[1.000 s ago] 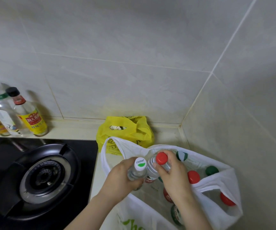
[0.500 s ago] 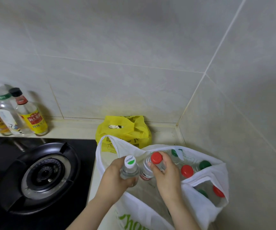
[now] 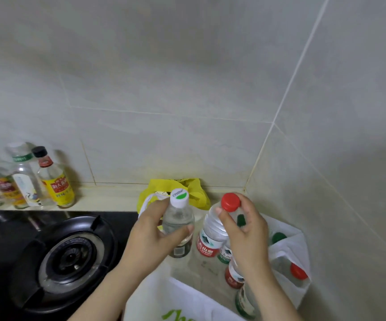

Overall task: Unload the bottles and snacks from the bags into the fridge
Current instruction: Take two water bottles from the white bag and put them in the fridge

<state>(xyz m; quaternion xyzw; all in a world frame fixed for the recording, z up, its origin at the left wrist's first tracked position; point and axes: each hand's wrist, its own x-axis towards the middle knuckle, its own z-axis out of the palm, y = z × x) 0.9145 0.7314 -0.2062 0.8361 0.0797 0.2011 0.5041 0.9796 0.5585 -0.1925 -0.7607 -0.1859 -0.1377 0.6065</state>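
Note:
My left hand (image 3: 151, 237) grips a clear water bottle with a white and green cap (image 3: 178, 213), held above the white bag. My right hand (image 3: 245, 230) grips a second water bottle by its neck, just under its red cap (image 3: 213, 232). Both bottles are upright and lifted out over the open white shopping bag (image 3: 289, 249). Several more bottles with red and green caps (image 3: 298, 271) stay inside that bag. A yellow bag (image 3: 199, 193) lies behind, against the wall.
A black gas burner (image 3: 71, 253) takes up the counter to the left. Several condiment bottles (image 3: 55, 179) stand along the back wall at the left. Tiled walls meet in a corner right behind the bags.
Both hands have risen with their bottles, which now hang higher above the white bag. The two bottles have moved slightly apart. The view has shifted, bringing more condiment bottles into sight.

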